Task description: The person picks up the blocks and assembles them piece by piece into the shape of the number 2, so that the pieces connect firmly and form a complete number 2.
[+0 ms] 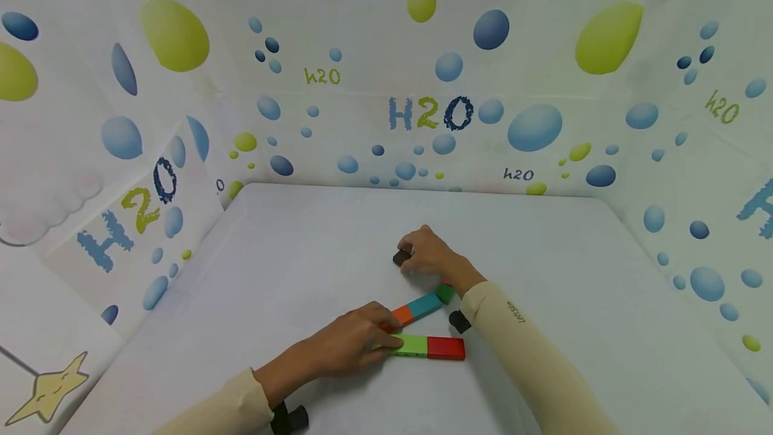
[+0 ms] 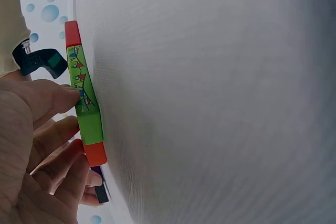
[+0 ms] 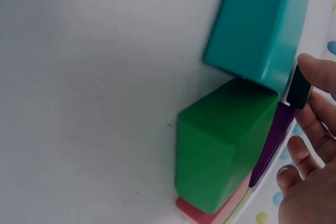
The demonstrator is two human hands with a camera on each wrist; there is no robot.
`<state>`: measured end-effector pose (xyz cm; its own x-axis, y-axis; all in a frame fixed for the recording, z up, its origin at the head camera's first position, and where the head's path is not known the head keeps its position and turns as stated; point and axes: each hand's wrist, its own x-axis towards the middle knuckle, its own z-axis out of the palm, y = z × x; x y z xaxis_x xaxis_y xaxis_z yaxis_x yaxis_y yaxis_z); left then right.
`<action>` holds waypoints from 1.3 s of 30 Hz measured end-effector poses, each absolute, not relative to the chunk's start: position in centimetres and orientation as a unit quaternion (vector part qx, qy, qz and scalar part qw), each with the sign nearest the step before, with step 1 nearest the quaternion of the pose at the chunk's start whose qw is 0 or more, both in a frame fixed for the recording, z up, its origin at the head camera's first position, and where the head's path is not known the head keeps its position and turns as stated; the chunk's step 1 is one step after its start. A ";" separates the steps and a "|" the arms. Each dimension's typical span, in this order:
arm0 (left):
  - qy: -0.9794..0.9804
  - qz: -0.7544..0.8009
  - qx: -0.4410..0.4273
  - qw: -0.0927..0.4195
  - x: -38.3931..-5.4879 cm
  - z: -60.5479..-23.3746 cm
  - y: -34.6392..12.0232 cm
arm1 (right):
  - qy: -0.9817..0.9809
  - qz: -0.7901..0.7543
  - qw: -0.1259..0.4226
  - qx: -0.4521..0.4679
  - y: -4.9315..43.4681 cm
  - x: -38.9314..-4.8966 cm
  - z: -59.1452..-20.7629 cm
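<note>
My right hand (image 1: 431, 254) pinches a small dark block (image 1: 401, 258) above the far side of the block rows. In the right wrist view, thumb and finger grip that dark block (image 3: 299, 90). Nearer, my left hand (image 1: 350, 341) rests its thumb on a light green block (image 1: 413, 346), printed with bunting flags in the left wrist view. Its fingers touch an orange block (image 1: 401, 315). A red block (image 1: 446, 348) abuts the light green one. Behind them, a blue-teal block (image 1: 425, 306) continues from the orange, with a dark green block (image 1: 445, 293) at its end.
Beside the right forearm in the head view is a black wrist device (image 1: 459, 321); another wrist device (image 1: 290, 419) sits under the left wrist. A purple block (image 3: 273, 140) and a pinkish-red block (image 3: 197, 211) show in the right wrist view. White cloth (image 1: 290, 240) covers the table.
</note>
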<state>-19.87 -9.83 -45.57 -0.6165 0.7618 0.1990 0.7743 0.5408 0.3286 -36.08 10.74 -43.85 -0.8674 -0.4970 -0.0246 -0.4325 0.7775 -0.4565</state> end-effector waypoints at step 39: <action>-0.895 -0.264 -0.357 -0.040 -19.1 -45.6 -9.2 | 0.925 -0.301 -0.045 -0.229 14.6 -30.8 -42.4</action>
